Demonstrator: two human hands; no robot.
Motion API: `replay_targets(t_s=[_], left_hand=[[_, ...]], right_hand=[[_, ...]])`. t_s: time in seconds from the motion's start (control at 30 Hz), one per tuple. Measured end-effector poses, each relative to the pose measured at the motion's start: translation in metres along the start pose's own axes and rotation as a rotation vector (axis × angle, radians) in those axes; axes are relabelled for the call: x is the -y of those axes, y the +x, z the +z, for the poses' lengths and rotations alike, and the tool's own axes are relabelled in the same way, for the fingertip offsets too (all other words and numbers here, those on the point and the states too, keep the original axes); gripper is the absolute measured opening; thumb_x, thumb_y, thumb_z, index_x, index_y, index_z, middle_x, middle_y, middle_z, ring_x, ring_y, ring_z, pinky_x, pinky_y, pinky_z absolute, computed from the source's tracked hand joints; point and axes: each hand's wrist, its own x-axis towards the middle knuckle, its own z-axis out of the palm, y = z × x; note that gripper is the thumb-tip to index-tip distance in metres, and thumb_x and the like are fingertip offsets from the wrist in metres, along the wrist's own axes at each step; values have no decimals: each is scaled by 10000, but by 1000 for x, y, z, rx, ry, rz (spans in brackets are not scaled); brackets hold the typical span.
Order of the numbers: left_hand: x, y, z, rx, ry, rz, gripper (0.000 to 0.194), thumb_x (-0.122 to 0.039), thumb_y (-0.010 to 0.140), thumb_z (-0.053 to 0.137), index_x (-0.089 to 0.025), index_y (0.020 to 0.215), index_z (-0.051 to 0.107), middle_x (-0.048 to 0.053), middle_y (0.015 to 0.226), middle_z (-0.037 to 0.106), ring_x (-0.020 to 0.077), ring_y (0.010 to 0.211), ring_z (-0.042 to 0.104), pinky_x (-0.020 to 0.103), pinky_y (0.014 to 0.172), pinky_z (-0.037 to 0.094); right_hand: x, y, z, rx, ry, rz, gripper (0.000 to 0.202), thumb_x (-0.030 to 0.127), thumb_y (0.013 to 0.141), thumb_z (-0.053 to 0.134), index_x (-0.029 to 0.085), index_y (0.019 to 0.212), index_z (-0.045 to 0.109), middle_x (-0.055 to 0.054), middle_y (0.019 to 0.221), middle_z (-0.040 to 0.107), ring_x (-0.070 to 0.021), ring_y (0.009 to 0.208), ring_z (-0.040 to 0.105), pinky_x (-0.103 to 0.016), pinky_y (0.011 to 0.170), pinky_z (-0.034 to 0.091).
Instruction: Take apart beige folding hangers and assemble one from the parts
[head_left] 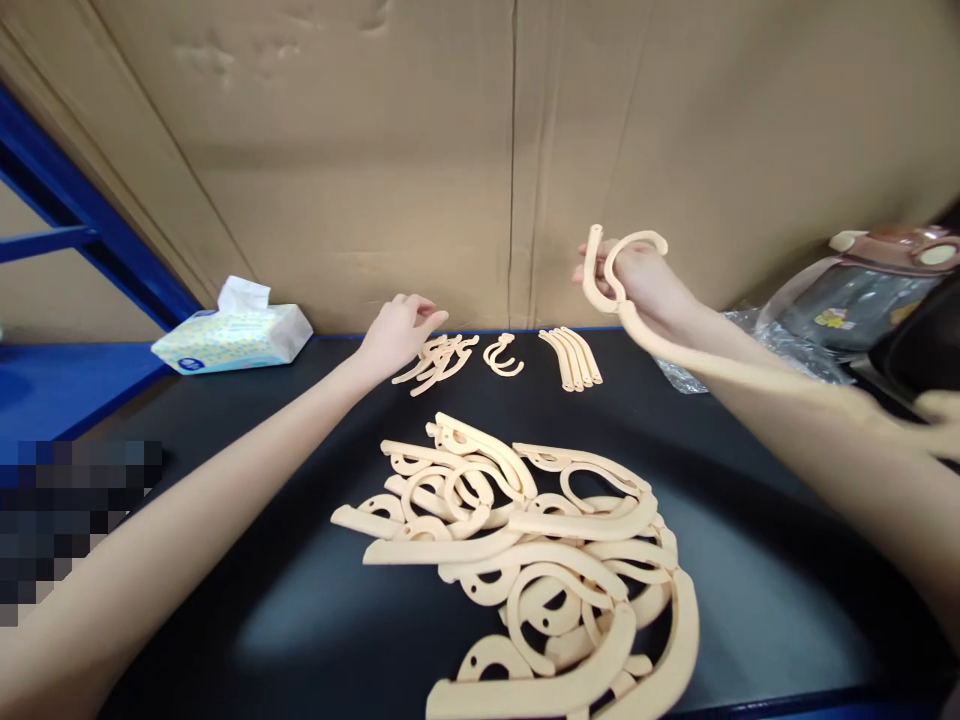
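My right hand (643,278) is raised at the right, its fingers partly hidden behind a beige plastic folding hanger (611,290) that it grips. The hanger has a curved hook, and a long arm stretches to the right across my forearm, blurred near the edge. My left hand (397,332) is at the back of the table, thumb apart from the fingers, beside a small heap of slim curved hanger pieces (442,362). Nothing shows in it. In front lies a large jumbled pile of beige folding hangers (570,525), with arms and hooks overlapping.
Loose hooks (504,358) and a row of several curved arms (571,358) lie at the back of the black table (300,620). A tissue box (232,335) stands left. Clear plastic wrap (682,377) and a bottle (840,300) are at the right. Cardboard (375,150) rises behind.
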Motion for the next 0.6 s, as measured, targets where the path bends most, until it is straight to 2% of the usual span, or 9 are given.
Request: replay_targets(t_s=[0.03,0.1,0.13,0.2,0.27,0.33,0.4,0.5,0.6], left_hand=[[-3,-1,2,-9,-23,-8,429,-483,852,434,-126,954,649,131,1014,648,231,926,562,318,828,406],[-16,-5,3,69,-170,-37,647,-583,898,204,-135,951,668,132,1054,650,236,966,576,333,835,433],[-25,-8,3,182,-380,-96,772,-626,888,89,-133,919,681,138,1039,661,238,956,595,336,816,455],[-43,-13,3,532,-790,-177,898,-711,836,22,-107,877,685,181,1046,659,259,964,613,347,799,491],[-57,-18,3,655,-1052,-235,759,-707,847,210,-101,836,666,194,1062,652,250,954,628,324,775,517],[-66,-21,3,579,-1205,-284,371,-473,869,502,-130,863,643,137,1066,661,190,925,645,238,698,526],[-70,-23,2,437,-1283,-312,94,-207,837,589,-134,876,634,87,1057,666,126,893,651,136,563,480],[-74,-24,-2,329,-1357,-353,88,-80,825,540,-106,815,623,76,993,677,101,839,658,106,465,433],[-78,-26,-6,327,-1415,-443,153,-78,847,479,-111,733,574,64,763,669,87,636,637,127,442,447]], right_hand=[[1,1,3,-52,44,21,200,375,884,358,209,822,451,-47,761,631,-106,549,541,-235,472,436],[4,2,9,-149,210,94,164,325,883,368,217,768,411,-61,820,651,-123,658,609,-250,555,493],[6,1,11,-205,288,122,143,276,875,377,217,746,396,-64,856,657,-125,712,631,-257,608,513],[12,0,13,-310,397,146,118,161,834,407,217,734,377,-57,905,662,-119,773,650,-267,701,529],[15,-2,13,-342,397,116,151,96,780,455,217,742,374,-41,901,666,-116,770,657,-275,726,532],[14,-3,10,-286,324,81,194,90,725,548,215,730,400,-28,844,666,-136,757,659,-283,693,537],[10,-2,8,-203,193,53,239,113,673,639,210,674,420,-15,750,650,-157,736,655,-285,645,532],[3,-3,7,-85,-26,-18,239,191,667,697,208,673,459,4,649,620,-163,681,645,-300,641,518],[5,-9,10,54,-321,-118,224,288,758,645,204,943,549,7,692,660,-160,648,640,-320,672,493]])
